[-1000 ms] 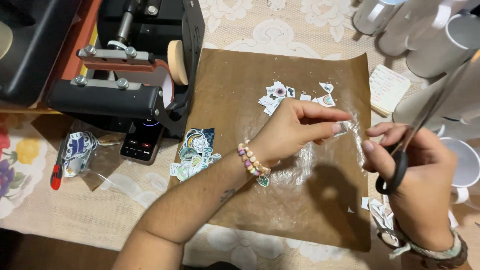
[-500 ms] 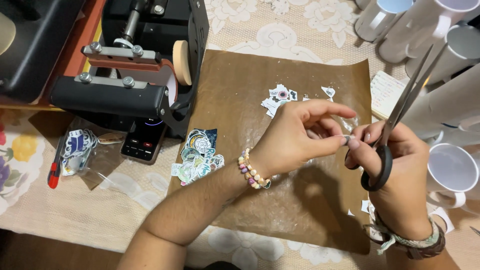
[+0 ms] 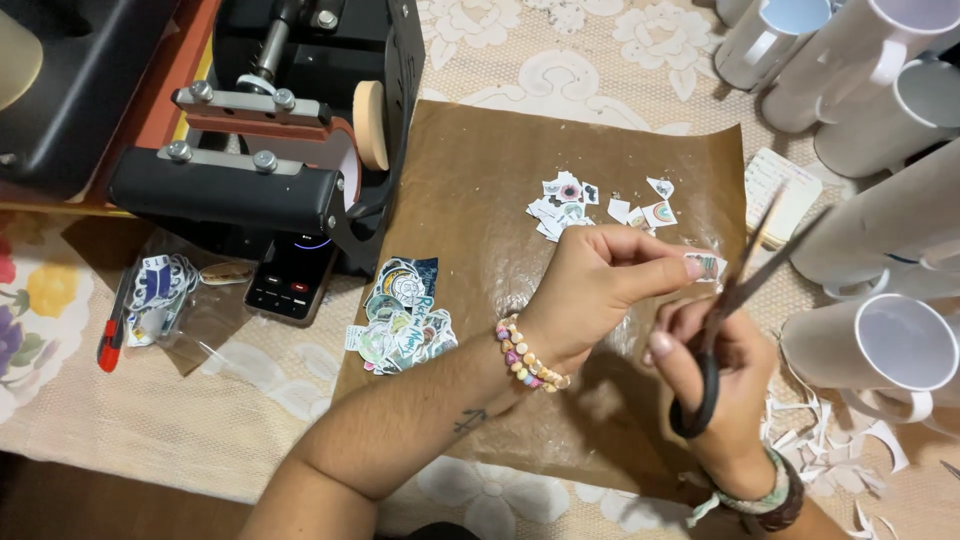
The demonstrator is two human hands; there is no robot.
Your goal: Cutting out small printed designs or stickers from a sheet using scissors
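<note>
My left hand (image 3: 590, 295), with a bead bracelet at the wrist, pinches a small printed sticker piece (image 3: 705, 265) between thumb and fingertips above the brown paper sheet (image 3: 480, 200). My right hand (image 3: 720, 385) grips black-handled scissors (image 3: 735, 300), blades apart and pointing up to the right, right beside the piece. A cluster of small cut stickers (image 3: 590, 200) lies further back on the sheet. A pile of larger printed stickers (image 3: 400, 315) sits at the sheet's left edge.
A black mug heat press (image 3: 270, 150) stands at the left. Several white mugs (image 3: 880, 340) crowd the right side. White paper scraps (image 3: 830, 450) lie at the lower right. A bag of stickers (image 3: 160, 295) and a red pen (image 3: 110, 335) rest at the left.
Both hands have stayed together over the sheet. The scissors swung from near upright to tilting right with blades apart. The left hand now holds the small piece out at its fingertips.
</note>
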